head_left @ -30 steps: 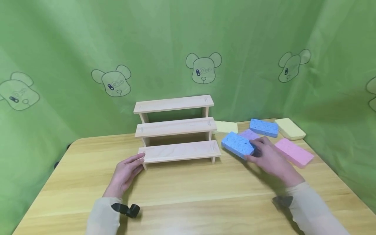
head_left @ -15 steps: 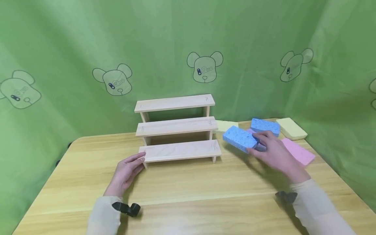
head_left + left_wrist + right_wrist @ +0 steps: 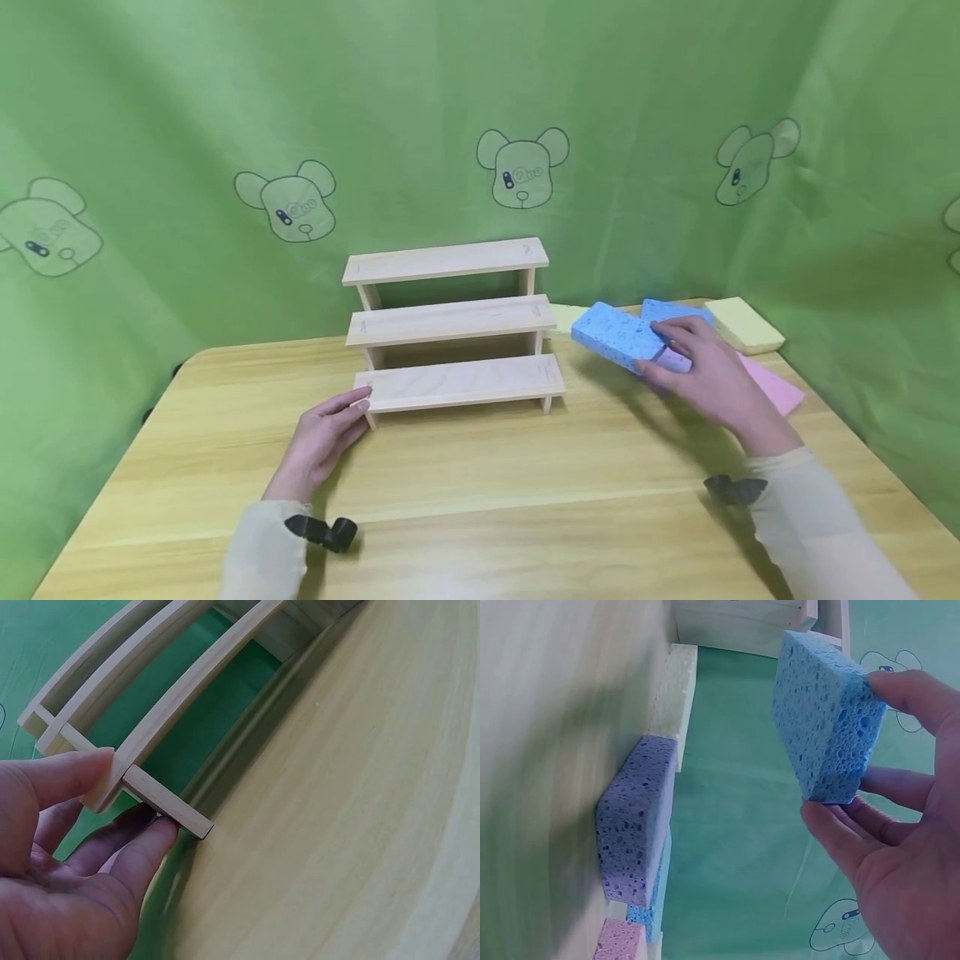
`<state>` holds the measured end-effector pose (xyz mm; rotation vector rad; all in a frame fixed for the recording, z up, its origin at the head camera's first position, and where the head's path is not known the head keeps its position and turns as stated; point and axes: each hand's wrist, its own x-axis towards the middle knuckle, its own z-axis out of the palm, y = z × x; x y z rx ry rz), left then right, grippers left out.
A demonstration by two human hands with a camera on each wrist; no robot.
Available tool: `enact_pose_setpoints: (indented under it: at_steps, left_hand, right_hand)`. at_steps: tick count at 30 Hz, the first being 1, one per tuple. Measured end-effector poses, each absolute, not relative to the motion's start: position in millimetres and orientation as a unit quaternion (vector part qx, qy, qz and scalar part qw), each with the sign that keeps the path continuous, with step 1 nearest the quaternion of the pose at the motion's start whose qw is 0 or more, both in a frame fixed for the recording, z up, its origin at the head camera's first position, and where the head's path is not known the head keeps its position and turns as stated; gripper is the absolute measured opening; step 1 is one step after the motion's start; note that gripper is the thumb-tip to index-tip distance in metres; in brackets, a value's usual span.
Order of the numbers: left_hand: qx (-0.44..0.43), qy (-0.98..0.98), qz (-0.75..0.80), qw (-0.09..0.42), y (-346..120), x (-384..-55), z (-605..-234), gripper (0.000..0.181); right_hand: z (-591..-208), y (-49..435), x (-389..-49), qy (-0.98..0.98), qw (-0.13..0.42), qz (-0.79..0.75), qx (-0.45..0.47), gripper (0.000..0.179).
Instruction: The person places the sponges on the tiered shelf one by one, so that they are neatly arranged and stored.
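Note:
My right hand [image 3: 708, 379] pinches a blue sponge [image 3: 617, 333] by its near end, thumb on one edge and fingers on the other. In the right wrist view this sponge [image 3: 829, 716] is lifted well off the table. At the left end of the lowest step, my left hand [image 3: 324, 437] grips the three-step wooden display rack [image 3: 457, 385]. The left wrist view shows its fingers [image 3: 154, 851] against the short leg and a fingertip on the board's corner. A purple sponge [image 3: 637, 817] lies on the table, partly hidden by the right hand in the head view.
Behind the right hand lie a second blue sponge [image 3: 678, 310], a pale yellow sponge [image 3: 744, 325] and a pink sponge [image 3: 774, 385]. Another pale yellow sponge [image 3: 568, 320] is partly behind the rack's right side. A green curtain [image 3: 420, 108] surrounds the wooden table [image 3: 480, 508].
My right hand has raised the blue sponge and carried it slightly away from me, towards the back of the table. The left hand keeps its place at the rack.

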<state>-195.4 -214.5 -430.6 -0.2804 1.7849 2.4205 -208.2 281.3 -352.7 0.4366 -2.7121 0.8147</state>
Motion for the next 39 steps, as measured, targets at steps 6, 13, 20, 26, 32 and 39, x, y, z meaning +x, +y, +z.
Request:
enact_pose_setpoints:
  at_steps: [6,13,20,26,32,39]
  left_hand:
    - [-0.092,0.589,0.801,0.057,-213,-196,-428,0.045]
    - [-0.095,0.587,0.802,0.054,-214,-196,-426,0.042]
    - [-0.097,0.592,0.798,0.054,-213,-195,-427,0.041]
    - [-0.1,0.595,0.796,0.052,-213,-195,-429,0.038]
    - [-0.105,0.59,0.799,0.049,-213,-195,-430,0.037]
    - [-0.103,0.587,0.802,0.049,-213,-195,-430,0.036]
  right_hand:
    - [-343,282,-208,-0.92,0.149,0.325,0.16,0.067]
    - [-331,284,-209,-0.909,0.133,0.36,0.16,0.067]
    - [-330,283,-210,-0.897,0.124,0.388,0.174,0.062]
    - [-331,275,-216,-0.879,0.139,0.413,0.194,0.057]
    - [-331,267,-222,-0.865,0.136,0.437,0.207,0.055]
    - [-327,259,-231,-0.852,0.146,0.442,0.239,0.054]
